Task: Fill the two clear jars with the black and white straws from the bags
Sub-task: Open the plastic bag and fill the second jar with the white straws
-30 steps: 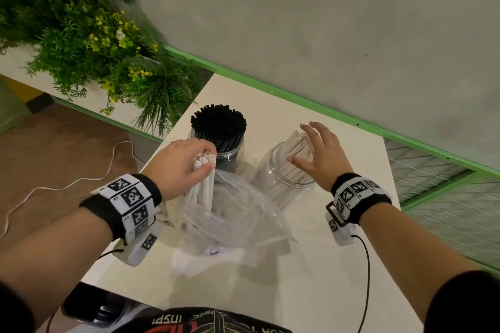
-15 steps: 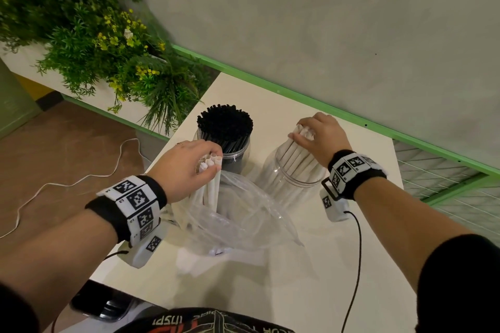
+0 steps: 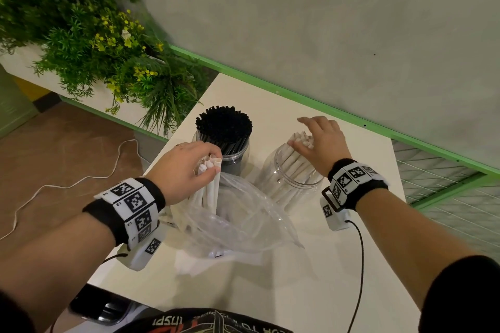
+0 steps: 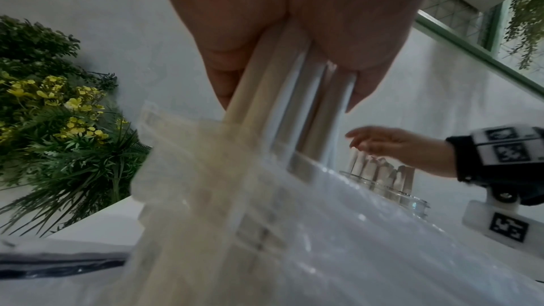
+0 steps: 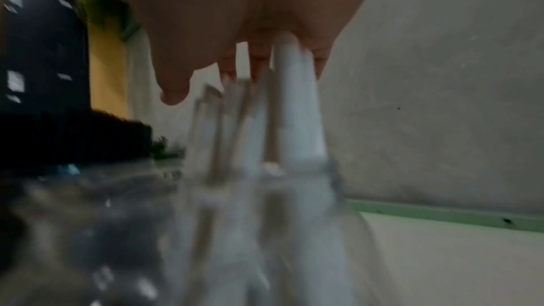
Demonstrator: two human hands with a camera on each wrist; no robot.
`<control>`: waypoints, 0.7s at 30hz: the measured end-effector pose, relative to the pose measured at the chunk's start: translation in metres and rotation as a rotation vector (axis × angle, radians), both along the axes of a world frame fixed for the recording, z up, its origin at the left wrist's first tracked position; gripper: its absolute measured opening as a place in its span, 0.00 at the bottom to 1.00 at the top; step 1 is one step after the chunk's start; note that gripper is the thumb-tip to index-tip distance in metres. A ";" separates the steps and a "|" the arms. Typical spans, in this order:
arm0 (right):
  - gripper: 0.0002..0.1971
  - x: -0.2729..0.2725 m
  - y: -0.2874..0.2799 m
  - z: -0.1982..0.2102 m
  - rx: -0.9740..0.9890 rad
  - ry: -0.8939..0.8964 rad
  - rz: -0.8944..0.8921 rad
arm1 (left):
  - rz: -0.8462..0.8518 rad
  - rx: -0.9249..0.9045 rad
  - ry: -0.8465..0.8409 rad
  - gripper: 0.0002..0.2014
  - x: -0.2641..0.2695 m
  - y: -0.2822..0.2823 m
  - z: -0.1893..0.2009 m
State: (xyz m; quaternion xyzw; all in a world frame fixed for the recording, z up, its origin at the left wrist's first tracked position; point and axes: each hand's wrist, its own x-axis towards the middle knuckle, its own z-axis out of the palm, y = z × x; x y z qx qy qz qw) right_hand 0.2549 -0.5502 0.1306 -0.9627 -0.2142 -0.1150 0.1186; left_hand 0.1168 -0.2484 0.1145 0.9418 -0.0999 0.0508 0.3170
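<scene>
My left hand (image 3: 209,166) grips the top of a bunch of white straws (image 3: 209,184) that stands upright in a crumpled clear plastic bag (image 3: 243,219). The left wrist view shows fingers (image 4: 223,78) and thumb curled round those straws (image 4: 294,92). Behind the bag stands a clear jar packed with black straws (image 3: 224,128). To its right, a second clear jar (image 3: 292,184) holds white straws (image 3: 290,162) that lean to the right. My right hand (image 3: 305,134) lies over their tops with fingers spread and straight. The blurred right wrist view shows straw tops (image 5: 291,106) against the palm.
The jars and bag sit on a white table (image 3: 311,278) against a grey wall with a green strip (image 3: 351,116). A planter of green and yellow plants (image 3: 89,43) stands at the left. A white cable (image 3: 81,178) lies on the brown floor. A wire grid (image 3: 446,197) lies right of the table.
My right hand dropped onto the white straws in the jar and gripped their tops; now its fingers have spread open over them. My left hand kept its hold on the bunch.
</scene>
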 end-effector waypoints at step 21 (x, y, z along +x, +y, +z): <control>0.36 -0.125 0.132 -0.065 0.595 0.642 0.231 | 0.010 -0.077 0.110 0.39 -0.025 0.005 0.002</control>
